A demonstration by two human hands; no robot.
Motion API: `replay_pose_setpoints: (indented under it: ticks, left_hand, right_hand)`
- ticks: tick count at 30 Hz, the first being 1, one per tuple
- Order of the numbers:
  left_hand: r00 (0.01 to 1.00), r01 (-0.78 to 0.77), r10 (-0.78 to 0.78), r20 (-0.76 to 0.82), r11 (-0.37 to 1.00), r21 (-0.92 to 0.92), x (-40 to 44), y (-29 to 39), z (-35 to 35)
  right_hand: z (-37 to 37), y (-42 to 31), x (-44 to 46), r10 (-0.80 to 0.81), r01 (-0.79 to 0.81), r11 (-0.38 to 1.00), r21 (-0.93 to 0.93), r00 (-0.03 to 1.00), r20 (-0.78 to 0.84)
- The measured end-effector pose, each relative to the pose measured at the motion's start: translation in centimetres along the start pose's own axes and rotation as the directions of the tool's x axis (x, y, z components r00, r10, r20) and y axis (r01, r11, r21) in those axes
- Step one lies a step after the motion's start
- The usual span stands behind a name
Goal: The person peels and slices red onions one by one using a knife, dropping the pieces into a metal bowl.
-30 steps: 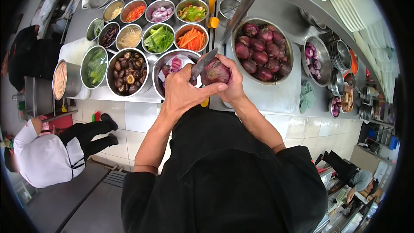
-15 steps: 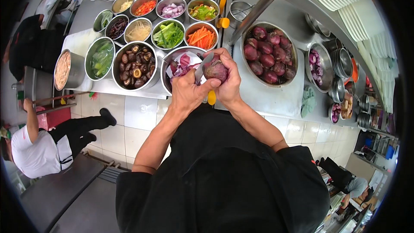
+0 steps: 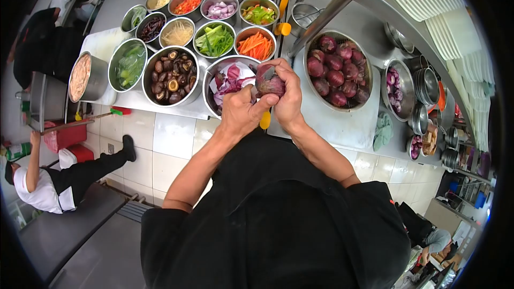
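My right hand (image 3: 288,92) is wrapped round a red onion (image 3: 270,83) with its dry skin on. At the onion's left side, my left hand (image 3: 242,111) is closed on a knife (image 3: 254,92); only a sliver of grey blade shows, and its handle is hidden. The left thumb presses against the onion's lower side. Just beyond the left hand, a steel pot (image 3: 210,92) holds purple onion peelings (image 3: 231,79) on something white. On the right, a perforated steel bowl (image 3: 319,103) is piled with several whole red onions (image 3: 336,78).
Pots of shredded carrot (image 3: 255,46), cut greens (image 3: 214,40) and mushrooms (image 3: 172,76) crowd the counter ahead. A steel shelf post (image 3: 316,16) rises right of centre. A green cloth (image 3: 383,130) lies near the front edge. One person (image 3: 59,187) stands left, another (image 3: 428,235) right.
The onion has turned slightly in my right hand, and less of the knife blade shows. The view has shifted a little. The person at left has moved, and a green-and-red broom head shows more fully.
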State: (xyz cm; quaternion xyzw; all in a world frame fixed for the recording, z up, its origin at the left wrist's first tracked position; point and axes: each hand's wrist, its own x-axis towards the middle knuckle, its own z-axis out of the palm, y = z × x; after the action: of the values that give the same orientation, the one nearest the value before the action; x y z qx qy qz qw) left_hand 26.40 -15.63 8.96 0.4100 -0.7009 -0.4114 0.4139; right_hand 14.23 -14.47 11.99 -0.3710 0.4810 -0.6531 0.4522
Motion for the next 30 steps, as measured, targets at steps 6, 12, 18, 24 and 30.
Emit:
replay_pose_setpoints:
  ticks: [6, 12, 18, 24, 30]
  left_hand:
    - [0.993, -0.111, 0.108, 0.050, 0.991, 0.076, 0.2, -0.5, -0.2]
    - [0.983, -0.067, 0.044, 0.180, 0.990, 0.124, 0.4, -0.3, -1.2]
    - [0.997, 0.047, -0.042, 0.065, 0.996, -0.073, -0.2, -1.0, -1.1]
    - [0.982, 0.140, -0.154, -0.105, 0.981, -0.133, 0.2, -0.8, -1.3]
    - [0.946, 0.179, -0.195, -0.260, 0.980, -0.082, 1.0, 0.6, -1.0]
  right_hand:
    - [-1.5, 0.9, 0.6, 0.245, -0.234, 0.964, -0.126, 0.966, 0.081]
    - [-2.0, 0.2, 0.8, 0.336, -0.340, 0.940, -0.018, 0.920, 0.204]
    - [-3.3, -1.7, 2.2, 0.318, -0.483, 0.864, 0.140, 0.740, 0.592]
    - [-3.0, 0.5, 2.7, 0.285, -0.410, 0.890, 0.199, 0.841, 0.460]
    - [-2.7, 1.8, 2.2, 0.283, -0.342, 0.928, 0.145, 0.904, 0.320]
